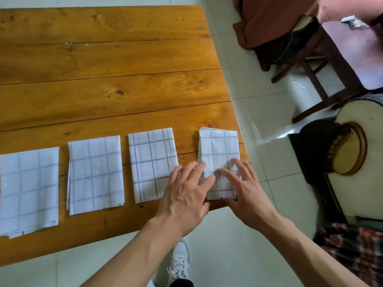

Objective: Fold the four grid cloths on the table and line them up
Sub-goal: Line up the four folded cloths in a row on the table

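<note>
Several white cloths with a blue grid lie folded in a row along the near edge of the wooden table (116, 65). From left: one (29, 189), another (95, 175), a third (150, 160), and the rightmost (218, 148) at the table's right corner. My left hand (185, 195) lies flat with fingers spread over the rightmost cloth's lower left part and the gap beside the third cloth. My right hand (246, 189) rests fingers apart on the lower right part of that same cloth. Neither hand grips anything.
The table's right edge runs just beside the rightmost cloth, with tiled floor (259, 129) beyond. A wooden chair (323, 65) and a guitar (352, 150) stand to the right. My white shoe (179, 264) shows below the table's near edge.
</note>
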